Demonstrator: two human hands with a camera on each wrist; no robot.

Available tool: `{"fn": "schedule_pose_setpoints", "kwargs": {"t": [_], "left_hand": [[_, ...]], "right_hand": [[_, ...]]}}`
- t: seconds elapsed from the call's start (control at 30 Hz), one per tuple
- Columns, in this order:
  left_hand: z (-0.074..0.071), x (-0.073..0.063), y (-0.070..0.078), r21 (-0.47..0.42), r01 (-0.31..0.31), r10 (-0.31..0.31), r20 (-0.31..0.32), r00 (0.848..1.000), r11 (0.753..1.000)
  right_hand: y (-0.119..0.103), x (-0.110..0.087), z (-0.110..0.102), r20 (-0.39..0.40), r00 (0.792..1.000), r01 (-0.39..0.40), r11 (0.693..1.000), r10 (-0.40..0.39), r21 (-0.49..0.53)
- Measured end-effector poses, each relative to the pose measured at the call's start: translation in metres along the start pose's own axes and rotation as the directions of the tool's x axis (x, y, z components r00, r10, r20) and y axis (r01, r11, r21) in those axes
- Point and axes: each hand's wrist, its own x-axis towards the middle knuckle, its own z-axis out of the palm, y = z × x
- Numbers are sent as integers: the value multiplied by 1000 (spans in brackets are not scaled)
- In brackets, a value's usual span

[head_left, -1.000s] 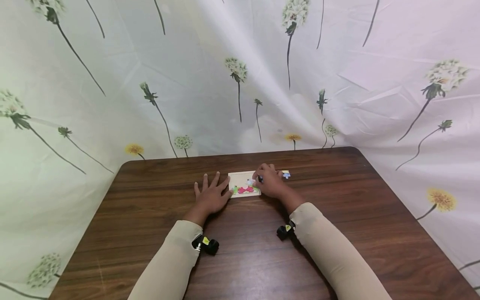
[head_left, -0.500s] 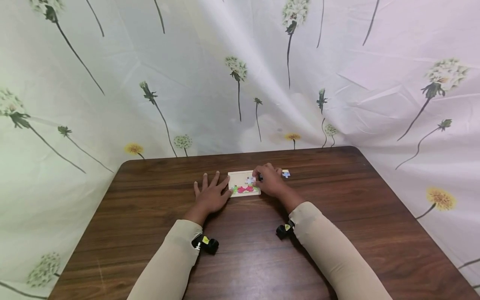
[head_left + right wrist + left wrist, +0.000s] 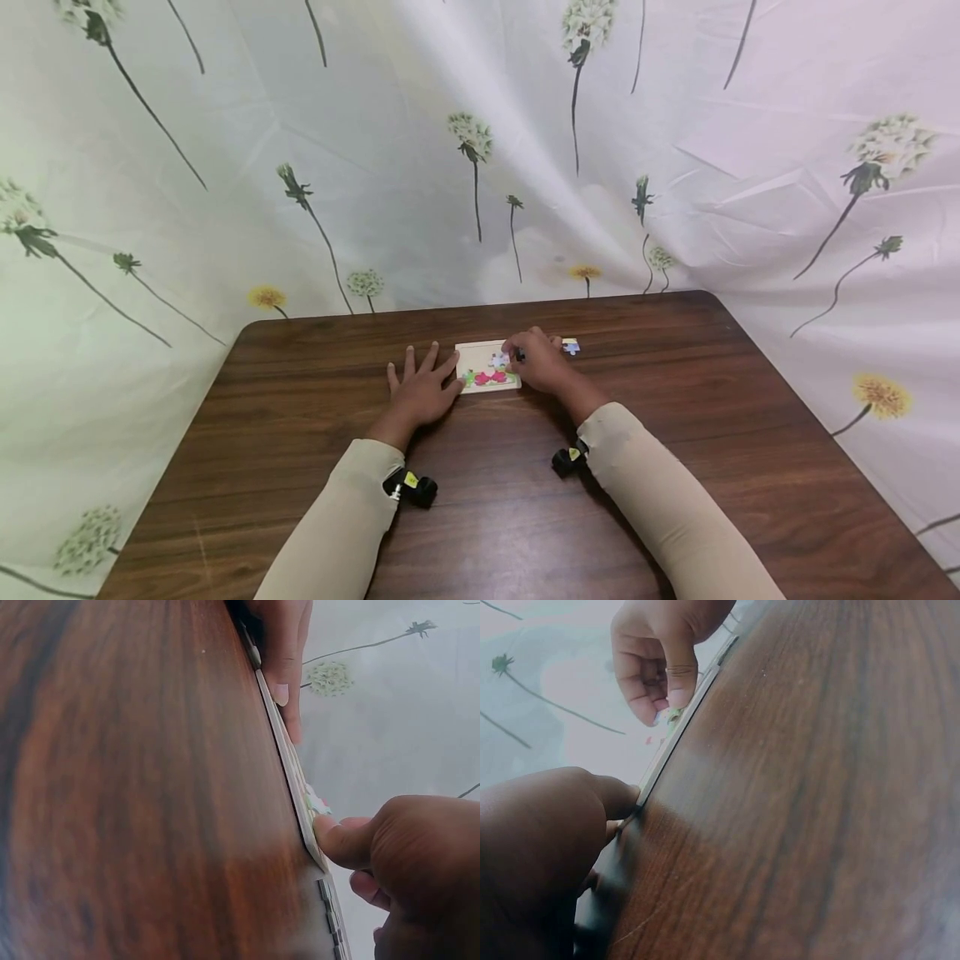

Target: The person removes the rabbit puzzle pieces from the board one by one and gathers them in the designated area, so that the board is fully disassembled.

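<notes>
A shallow wooden puzzle tray (image 3: pixel 474 358) lies near the table's far side, with pink and green pieces (image 3: pixel 487 379) along its near edge. My left hand (image 3: pixel 422 395) is spread flat beside it, thumb and index finger touching the tray's left edge. Over the tray's right side, my right hand (image 3: pixel 542 362) pinches a small puzzle piece (image 3: pixel 318 801) between thumb and fingers. In the right wrist view this piece sits at the tray's surface, tilted; the fingers cover part of it. The head view shows its pale blue part above the pink pieces.
Loose puzzle pieces (image 3: pixel 572 347) lie on the table right of the tray, partly hidden behind my right hand. The brown wooden table (image 3: pixel 495 517) ends at a flower-printed cloth (image 3: pixel 420 233) at the back and sides.
My right hand has shifted very slightly left over the tray, still pinching the puzzle piece, and more of the pale blue part shows. My left hand stays in place.
</notes>
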Motion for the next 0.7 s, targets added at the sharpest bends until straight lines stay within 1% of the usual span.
{"fn": "schedule_pose_setpoints", "kwargs": {"t": [0.1, 0.33, 0.57, 0.7], "left_hand": [[0, -1, -1, 8, 0, 0, 0, 1000, 1000], [1, -1, -1, -5, -11, 11, 2, 1000, 1000], [-1, -1, -1, -3, -16, 16, -1, 1000, 1000], [-1, -1, -2, 4, -14, 14, 0, 1000, 1000]], "right_hand": [[-1, -1, 1, -9, 1000, 9, 1000, -9, -3], [2, -5, 1, -25, 999, 22, 1000, -22, -17], [21, -15, -7, -66, 997, 43, 999, -43, 8], [32, -21, -14, -77, 997, 33, 999, -32, 16]]}}
